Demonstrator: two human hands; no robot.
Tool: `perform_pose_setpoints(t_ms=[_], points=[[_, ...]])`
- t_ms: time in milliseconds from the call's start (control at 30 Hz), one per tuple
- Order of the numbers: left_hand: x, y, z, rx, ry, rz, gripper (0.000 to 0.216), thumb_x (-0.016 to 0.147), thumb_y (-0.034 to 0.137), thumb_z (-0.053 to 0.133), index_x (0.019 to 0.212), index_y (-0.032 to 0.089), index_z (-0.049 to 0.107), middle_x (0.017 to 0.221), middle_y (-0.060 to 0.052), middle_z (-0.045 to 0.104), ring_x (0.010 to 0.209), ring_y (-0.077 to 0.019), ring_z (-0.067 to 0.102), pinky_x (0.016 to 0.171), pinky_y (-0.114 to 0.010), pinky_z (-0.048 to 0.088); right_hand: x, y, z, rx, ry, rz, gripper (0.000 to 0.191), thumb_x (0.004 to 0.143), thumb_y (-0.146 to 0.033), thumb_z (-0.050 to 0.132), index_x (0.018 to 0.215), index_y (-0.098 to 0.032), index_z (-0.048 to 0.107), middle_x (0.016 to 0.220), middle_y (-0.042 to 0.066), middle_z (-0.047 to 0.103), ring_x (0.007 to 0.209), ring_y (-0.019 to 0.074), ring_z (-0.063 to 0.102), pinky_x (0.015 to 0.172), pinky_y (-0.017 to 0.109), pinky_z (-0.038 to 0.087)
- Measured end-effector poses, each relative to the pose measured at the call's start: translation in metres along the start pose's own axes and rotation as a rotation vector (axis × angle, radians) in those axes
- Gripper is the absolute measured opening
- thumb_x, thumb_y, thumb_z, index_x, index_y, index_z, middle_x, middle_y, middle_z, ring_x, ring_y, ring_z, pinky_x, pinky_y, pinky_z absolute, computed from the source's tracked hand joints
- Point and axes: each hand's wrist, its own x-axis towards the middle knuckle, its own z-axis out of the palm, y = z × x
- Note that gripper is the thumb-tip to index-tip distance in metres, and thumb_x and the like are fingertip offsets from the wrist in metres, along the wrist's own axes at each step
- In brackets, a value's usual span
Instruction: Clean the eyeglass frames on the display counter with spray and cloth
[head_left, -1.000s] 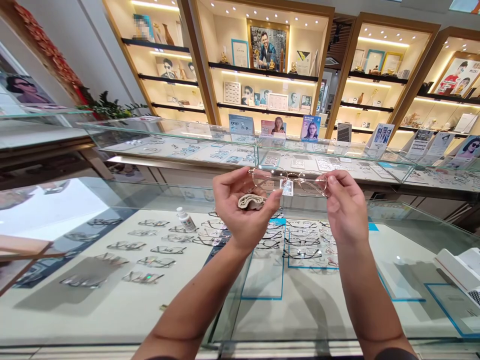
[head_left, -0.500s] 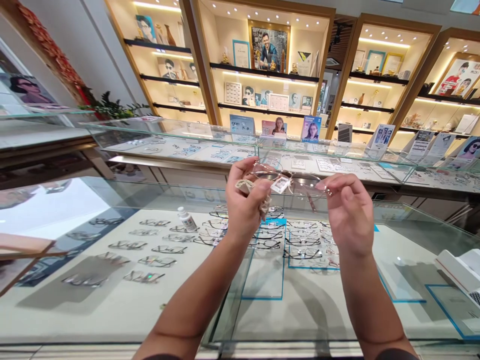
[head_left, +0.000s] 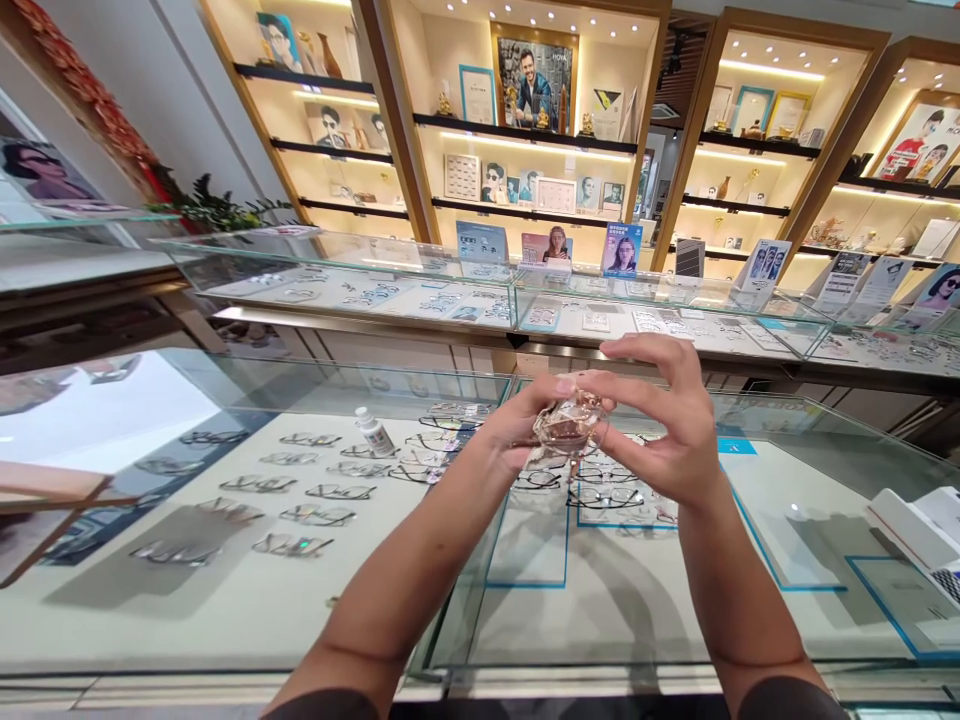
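Thin-framed eyeglasses [head_left: 581, 425] are turned edge-on above the glass counter, partly hidden among my fingers. My left hand [head_left: 529, 415] is closed around one side of them, along with a crumpled beige cloth [head_left: 546, 435]. From the right, my right hand [head_left: 671, 430] reaches in, its thumb and a finger at the frame's near side and the upper finger raised. Below both hands, rows of eyeglasses [head_left: 606, 497] lie inside the display case. A small white bottle [head_left: 373, 435] stands to the left of my left forearm.
More eyeglasses [head_left: 319, 515] lie in the left part of the glass case [head_left: 465, 640]. A white box-like object [head_left: 911, 540] sits at the far right. Behind is another glass display counter [head_left: 420, 325], with lit shelves [head_left: 525, 140] along the wall.
My hands have come closer together and slightly lower. The eyeglasses, spread level between both hands before, are now turned edge-on, and the white tag on them no longer shows clearly.
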Motion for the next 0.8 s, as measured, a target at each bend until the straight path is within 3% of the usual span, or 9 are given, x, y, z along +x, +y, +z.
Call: perform_pose_setpoints(t_ms=[100, 233, 367, 467, 600, 700, 800], points=[[0.002, -0.008, 0.0, 0.092, 0.082, 0.011, 0.08, 0.095, 0.087, 0.03, 0.077, 0.022, 0.073, 0.046, 0.0, 0.055, 0.03, -0.0125, 0.048, 0.026, -0.023, 0.037, 0.0, 0.0, -0.002, 0.003, -0.025, 0.022, 0.026, 0.083, -0.031, 0.08, 0.105, -0.045, 0.082, 0.121, 0.001, 0.073, 0.119, 0.031, 0.062, 0.111, 0.058, 0.045], [0.0, -0.01, -0.006, -0.027, 0.124, -0.139, 0.065, 0.094, 0.08, 0.047, 0.077, 0.023, 0.072, 0.045, -0.001, 0.053, 0.036, -0.0167, 0.05, 0.032, -0.03, 0.045, 0.002, -0.002, -0.006, 0.058, -0.062, 0.063, 0.022, 0.083, -0.033, 0.082, 0.103, -0.043, 0.083, 0.123, 0.001, 0.072, 0.121, 0.0312, 0.061, 0.113, 0.058, 0.045], [-0.003, 0.003, -0.005, -0.189, 0.096, -0.484, 0.053, 0.088, 0.073, 0.055, 0.083, 0.023, 0.068, 0.063, -0.005, 0.063, 0.054, -0.02, 0.06, 0.048, -0.035, 0.054, 0.006, -0.002, -0.009, 0.119, -0.16, 0.044, 0.012, 0.092, -0.037, 0.073, 0.1, -0.035, 0.081, 0.121, 0.003, 0.073, 0.12, 0.0295, 0.063, 0.111, 0.059, 0.047], [0.004, 0.018, 0.0, -0.234, 0.074, -0.751, 0.048, 0.088, 0.068, 0.052, 0.08, 0.022, 0.063, 0.063, -0.004, 0.057, 0.054, -0.0176, 0.054, 0.048, -0.031, 0.049, 0.009, 0.0, -0.011, 0.139, -0.137, 0.046, 0.012, 0.097, -0.031, 0.068, 0.096, -0.032, 0.08, 0.116, 0.002, 0.073, 0.117, 0.0253, 0.065, 0.111, 0.055, 0.048], [0.012, 0.035, -0.006, 0.073, 0.157, -0.736, 0.04, 0.095, 0.058, 0.054, 0.096, 0.02, 0.066, 0.071, -0.003, 0.061, 0.066, -0.0178, 0.062, 0.061, -0.03, 0.051, 0.013, 0.011, -0.017, 0.139, -0.072, 0.119, 0.011, 0.098, -0.029, 0.07, 0.094, -0.026, 0.08, 0.111, 0.004, 0.073, 0.11, 0.0226, 0.067, 0.108, 0.05, 0.051], [0.005, 0.049, -0.027, 0.485, 0.153, -0.652, 0.03, 0.09, 0.049, 0.066, 0.096, 0.02, 0.067, 0.084, -0.003, 0.067, 0.079, -0.0177, 0.064, 0.074, -0.03, 0.051, 0.011, 0.033, -0.018, 0.008, -0.163, 0.233, 0.014, 0.096, -0.038, 0.072, 0.092, -0.027, 0.081, 0.102, 0.003, 0.07, 0.106, 0.0235, 0.064, 0.105, 0.05, 0.049], [-0.008, 0.064, -0.05, 0.819, -0.048, -0.716, 0.025, 0.084, 0.046, 0.069, 0.083, 0.021, 0.068, 0.074, -0.001, 0.064, 0.08, -0.0199, 0.063, 0.077, -0.031, 0.047, 0.003, 0.064, -0.006, -0.161, -0.353, 0.43, 0.016, 0.095, -0.034, 0.072, 0.092, -0.023, 0.082, 0.095, 0.005, 0.064, 0.104, 0.0261, 0.059, 0.101, 0.055, 0.045]])
